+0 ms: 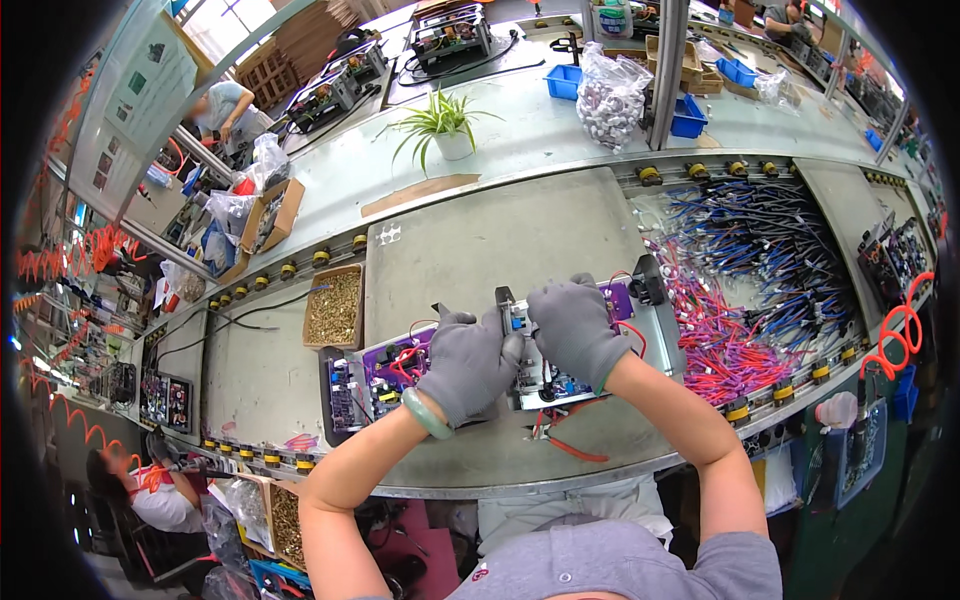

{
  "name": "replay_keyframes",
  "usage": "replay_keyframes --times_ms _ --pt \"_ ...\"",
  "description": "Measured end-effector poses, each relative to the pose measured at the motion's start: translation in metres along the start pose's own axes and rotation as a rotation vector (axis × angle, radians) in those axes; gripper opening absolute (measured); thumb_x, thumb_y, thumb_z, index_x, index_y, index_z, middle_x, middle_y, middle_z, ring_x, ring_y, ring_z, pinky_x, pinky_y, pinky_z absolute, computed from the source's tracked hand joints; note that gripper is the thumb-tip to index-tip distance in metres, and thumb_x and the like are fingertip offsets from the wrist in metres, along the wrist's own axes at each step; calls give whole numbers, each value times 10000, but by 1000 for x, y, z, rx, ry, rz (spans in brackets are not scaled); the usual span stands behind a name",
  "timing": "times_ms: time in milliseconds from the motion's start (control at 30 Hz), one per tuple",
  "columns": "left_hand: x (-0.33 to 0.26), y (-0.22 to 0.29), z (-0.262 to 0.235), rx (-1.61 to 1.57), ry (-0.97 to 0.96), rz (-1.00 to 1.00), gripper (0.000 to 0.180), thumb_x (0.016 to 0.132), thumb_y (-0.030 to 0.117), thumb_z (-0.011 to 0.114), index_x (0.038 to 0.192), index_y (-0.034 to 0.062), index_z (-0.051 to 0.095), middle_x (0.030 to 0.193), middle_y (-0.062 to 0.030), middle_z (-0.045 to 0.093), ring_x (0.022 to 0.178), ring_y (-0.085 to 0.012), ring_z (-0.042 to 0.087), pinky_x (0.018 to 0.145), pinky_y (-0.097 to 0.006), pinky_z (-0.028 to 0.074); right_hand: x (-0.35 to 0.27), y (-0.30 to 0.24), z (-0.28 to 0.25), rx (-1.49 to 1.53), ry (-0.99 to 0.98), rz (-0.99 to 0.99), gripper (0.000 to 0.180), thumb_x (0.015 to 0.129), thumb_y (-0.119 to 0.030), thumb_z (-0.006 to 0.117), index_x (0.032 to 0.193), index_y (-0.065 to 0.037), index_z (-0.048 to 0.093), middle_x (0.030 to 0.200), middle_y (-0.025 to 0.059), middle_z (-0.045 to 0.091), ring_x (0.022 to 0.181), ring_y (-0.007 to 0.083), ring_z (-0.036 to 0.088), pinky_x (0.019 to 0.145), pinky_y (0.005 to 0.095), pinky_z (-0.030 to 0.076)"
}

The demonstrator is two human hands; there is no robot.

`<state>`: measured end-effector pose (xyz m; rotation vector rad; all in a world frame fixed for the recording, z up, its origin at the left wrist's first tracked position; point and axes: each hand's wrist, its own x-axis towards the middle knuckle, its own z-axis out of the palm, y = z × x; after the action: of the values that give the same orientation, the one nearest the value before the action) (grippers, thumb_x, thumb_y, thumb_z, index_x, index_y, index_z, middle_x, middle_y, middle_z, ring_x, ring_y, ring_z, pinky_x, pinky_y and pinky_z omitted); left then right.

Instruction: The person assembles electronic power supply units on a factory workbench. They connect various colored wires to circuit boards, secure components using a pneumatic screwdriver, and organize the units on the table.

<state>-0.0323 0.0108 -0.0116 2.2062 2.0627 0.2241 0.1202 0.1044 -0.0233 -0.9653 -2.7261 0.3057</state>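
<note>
Two metal chassis with circuit boards lie side by side in front of me, the left chassis (345, 395) and the right chassis (650, 335). Purple boards and red wires show in both. My left hand (468, 368), in a grey glove, is closed at the inner end of the left chassis, its thumb and fingers bent towards the gap. Over the right chassis my right hand (575, 325), gloved too, is curled with its fingers down among the parts. Whatever the fingers of either hand hold is hidden. Red-handled cutting pliers (575, 452) lie just below the right chassis.
A box of small brass-coloured parts (334, 308) stands left of the chassis. Bundled red and purple wires (715, 350) and black-blue cables (770, 255) cover the right side. Beyond the roller edge are a potted plant (452, 140) and a bag of white parts (610, 100).
</note>
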Motion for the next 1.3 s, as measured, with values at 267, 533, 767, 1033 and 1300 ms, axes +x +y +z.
replay_keyframes --times_ms 267,533,767,1033,1300 --pt "0 3 0 -38 77 24 382 958 307 418 1067 -38 540 581 -108 625 597 -318 643 944 -447 448 -3 3 4 -76 70 -89 129 676 -116 671 786 -89 610 729 90 620 718 262 645 876 410 439" --pt "-2 1 -1 -55 63 31 398 962 311 402 1104 -40 525 593 -116 627 617 -318 647 954 -448 439 -3 3 13 -109 119 -52 109 703 -102 657 797 -94 602 714 84 618 716 256 641 887 412 437" --pt "-2 2 -2 -66 69 7 275 944 263 466 1067 26 530 640 -112 631 638 -319 637 921 -463 450 -3 5 17 -115 152 -42 122 690 -94 671 785 -91 594 710 81 614 717 256 635 885 407 432" --pt "1 6 -1 2 -4 -43 301 941 262 460 1071 -1 528 601 -115 615 618 -329 633 917 -459 449 4 3 9 -18 73 -129 129 679 -99 680 781 -92 600 739 88 624 743 267 642 859 399 437" --pt "3 11 -9 -49 -52 -109 337 931 279 469 1095 -6 539 697 -175 656 752 -384 646 878 -489 449 13 -3 -9 -153 -213 -111 179 761 -274 682 867 -130 681 830 49 701 762 230 694 807 399 455"
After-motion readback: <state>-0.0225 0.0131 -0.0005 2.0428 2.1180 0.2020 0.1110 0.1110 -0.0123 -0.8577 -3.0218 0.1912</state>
